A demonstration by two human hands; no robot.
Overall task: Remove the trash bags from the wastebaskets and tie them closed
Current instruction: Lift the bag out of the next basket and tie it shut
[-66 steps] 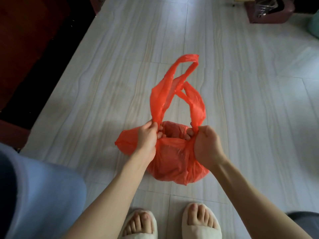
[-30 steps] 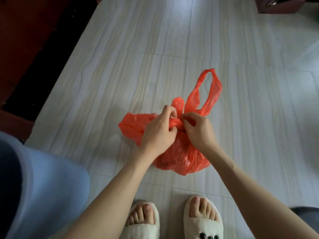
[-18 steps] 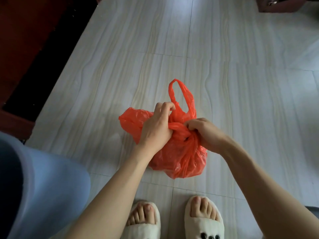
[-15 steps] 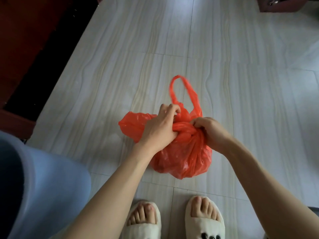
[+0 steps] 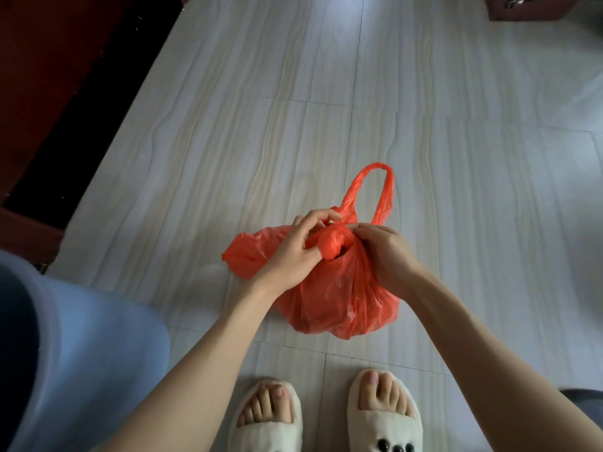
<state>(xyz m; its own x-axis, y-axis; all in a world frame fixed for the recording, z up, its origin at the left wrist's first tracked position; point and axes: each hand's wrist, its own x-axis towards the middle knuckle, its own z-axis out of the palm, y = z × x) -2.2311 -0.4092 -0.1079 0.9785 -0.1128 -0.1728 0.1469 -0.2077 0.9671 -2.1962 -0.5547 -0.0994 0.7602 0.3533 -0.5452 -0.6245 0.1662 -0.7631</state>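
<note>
1. We see the red trash bag (image 5: 339,298) at frame centre, just toward 5 o'clock; it looks to rest on the pale tiled floor (image 5: 293,109), though contact isn't certain.
2. Bag neck is gathered into a knot (image 5: 332,244), sitting at 12 o'clock on the bag body, between the two hands.
3. One handle loop (image 5: 375,190) stands up from the knot toward 1 o'clock, free of both hands.
4. A loose flap of bag film spreads out toward 9 o'clock, behind the left hand.
5. Left hand (image 5: 293,256): at 9 o'clock of the knot, fingers curled, index and thumb pinching the plastic at the knot top; remaining fingers spread loosely.
6. Right hand (image 5: 385,252): at 3 o'clock of the knot, fingers curled in, fingertips pinching the plastic right beside the knot.
7. Both forearms enter from 6–7 and 5 o'clock resp.
8. Two feet in white open-toe slippers (image 5: 385,422) stand at 6 o'clock, near the bag but not touching it.
9. A light-blue wastebasket (image 5: 81,370) fills the 8 o'clock corner; only part of it is in frame.
10. Dark red-brown furniture (image 5: 49,76) runs along the 10 o'clock side; another dark red-brown item (image 5: 528,8) is cut off at 1 o'clock, type not identifiable.
</note>
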